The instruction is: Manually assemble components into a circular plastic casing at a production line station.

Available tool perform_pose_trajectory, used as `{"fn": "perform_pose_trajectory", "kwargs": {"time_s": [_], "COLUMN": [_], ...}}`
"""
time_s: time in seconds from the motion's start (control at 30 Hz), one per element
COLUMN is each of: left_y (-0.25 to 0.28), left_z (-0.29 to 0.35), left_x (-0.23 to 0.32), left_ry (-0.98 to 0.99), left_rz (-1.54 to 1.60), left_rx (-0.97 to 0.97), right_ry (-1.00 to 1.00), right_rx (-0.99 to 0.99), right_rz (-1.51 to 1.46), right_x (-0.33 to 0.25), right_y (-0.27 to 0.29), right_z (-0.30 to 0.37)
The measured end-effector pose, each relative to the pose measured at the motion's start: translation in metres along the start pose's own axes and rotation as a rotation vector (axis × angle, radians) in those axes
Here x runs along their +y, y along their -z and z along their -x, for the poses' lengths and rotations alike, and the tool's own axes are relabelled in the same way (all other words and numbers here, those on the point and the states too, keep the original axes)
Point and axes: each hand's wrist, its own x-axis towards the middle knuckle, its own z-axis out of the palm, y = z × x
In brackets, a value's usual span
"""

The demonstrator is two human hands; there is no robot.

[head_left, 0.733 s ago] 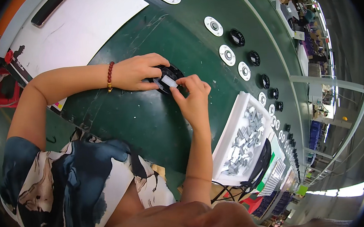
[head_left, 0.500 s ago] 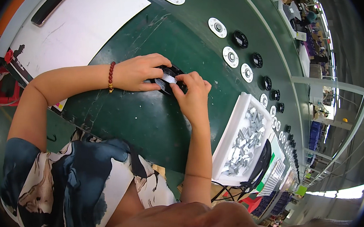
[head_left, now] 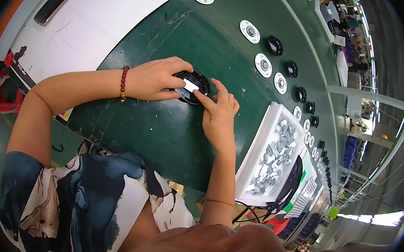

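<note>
A round black housing lies on the green table, with a small white rectangular piece in its middle. My left hand, a red bead bracelet at its wrist, grips the housing from the left between thumb and fingers. From the right, my right hand reaches a fingertip to the lower edge of the white piece. Its other fingers are apart and partly bent, holding nothing. A clear, shiny part shows beside my left thumb, too small to make out.
To the right stands a white bin of small grey-white blocks, with black cables beside it. White discs and black round housings line the green strip beyond. A white sheet with a dark bar-shaped object lies at upper left.
My right hand has loosened from a pinch at the housing and drawn slightly right, its fingers spreading. The white piece now shows flat in the housing. My left hand stays in place.
</note>
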Motion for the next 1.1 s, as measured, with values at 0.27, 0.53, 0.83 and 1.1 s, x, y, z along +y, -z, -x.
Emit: {"fn": "perform_pose_trajectory", "kwargs": {"time_s": [0.27, 0.53, 0.83, 1.1], "left_y": [0.000, 0.000, -0.002, 0.003], "left_z": [0.000, 0.001, 0.003, -0.010], "left_x": [0.004, 0.007, -0.001, -0.002], "left_ry": [0.058, 0.079, 0.111, 0.195], "left_rz": [0.004, -0.022, 0.061, 0.144], "left_rx": [-0.022, -0.044, -0.026, -0.161], "right_ry": [-0.014, -0.041, -0.260, -1.074], "right_rx": [0.006, -0.020, 0.148, 0.202], "right_rz": [-0.040, -0.110, -0.438, 0.494], "right_x": [-0.003, -0.003, 0.009, 0.113], "right_y": [-0.005, -0.008, 0.022, 0.091], "right_z": [-0.001, -0.003, 0.023, 0.174]}}
